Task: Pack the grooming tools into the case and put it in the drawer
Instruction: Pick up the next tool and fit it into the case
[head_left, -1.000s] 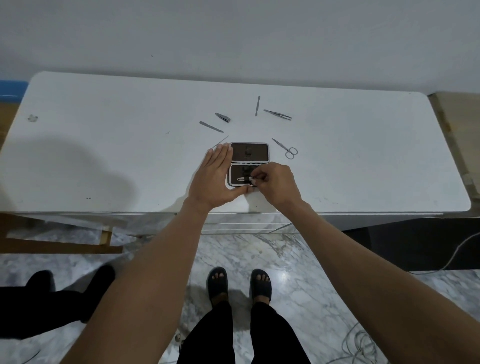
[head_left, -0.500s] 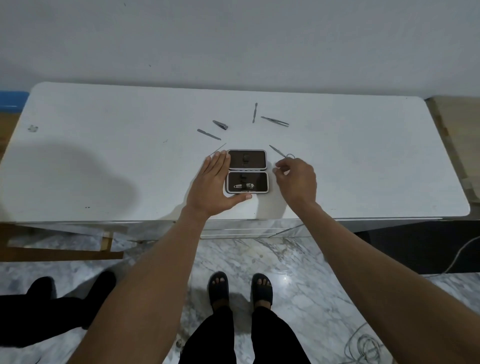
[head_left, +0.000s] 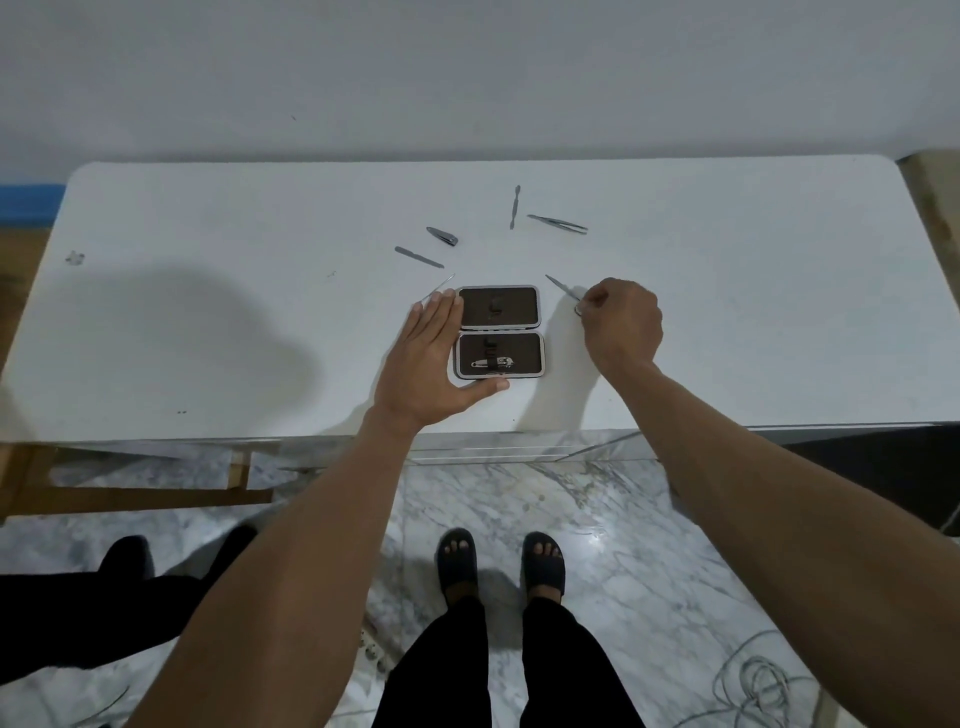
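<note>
Now right hand (head_left: 621, 322) grip pinches scissors (head_left: 563, 288), blades pointing far-left; left hand (head_left: 434, 358) flat beside case (head_left: 498, 332).

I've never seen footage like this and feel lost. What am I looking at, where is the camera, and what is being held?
The camera sits on a person's head, looking down past both bare arms to a white table. No machine is involved. An open case lies flat, with one nail clipper already strapped into its near half. The left hand rests flat against the case's left side, steadying it. The right hand pinches small scissors beside the case. Loose on the table farther back are a second clipper, a file, a thin stick and tweezers.
</note>
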